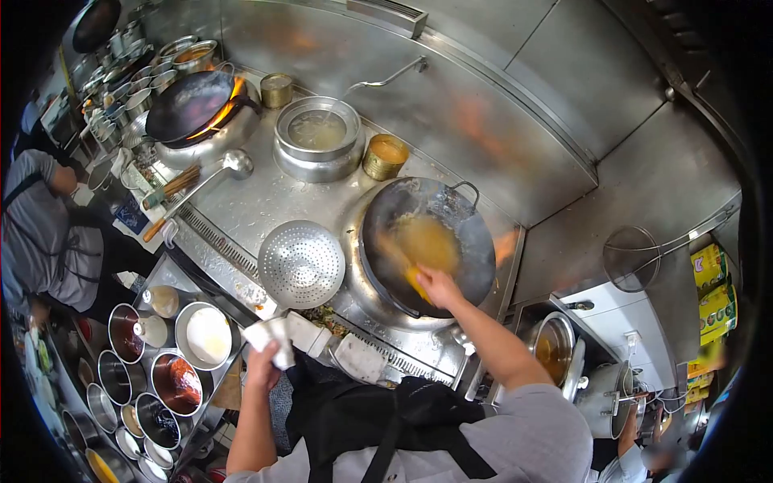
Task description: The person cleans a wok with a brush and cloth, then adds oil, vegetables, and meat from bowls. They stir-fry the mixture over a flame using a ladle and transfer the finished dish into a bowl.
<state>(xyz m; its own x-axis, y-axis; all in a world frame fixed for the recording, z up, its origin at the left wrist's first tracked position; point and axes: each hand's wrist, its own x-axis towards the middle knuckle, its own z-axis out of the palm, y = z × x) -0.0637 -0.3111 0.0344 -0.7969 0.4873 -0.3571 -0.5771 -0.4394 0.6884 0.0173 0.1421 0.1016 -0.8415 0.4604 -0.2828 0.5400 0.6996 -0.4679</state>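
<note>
My right hand point(437, 287) is closed on a yellow-handled brush point(416, 282) inside the large wok point(475, 249) on the near burner. The brush's far end is smeared by motion over yellowish contents point(428, 241). Left of the wok, my left hand point(262, 366) grips a folded white cloth point(275, 338) near the counter's front edge. A round perforated strainer point(302, 264) lies on the steel counter between the cloth and the wok.
A second wok point(187, 109) with flames stands at the upper left, beside a ladle point(237, 164). A water pot point(318, 137) and a tin point(386, 156) stand behind. Sauce containers point(177, 383) fill the lower left. A co-worker point(56, 233) stands at the far left.
</note>
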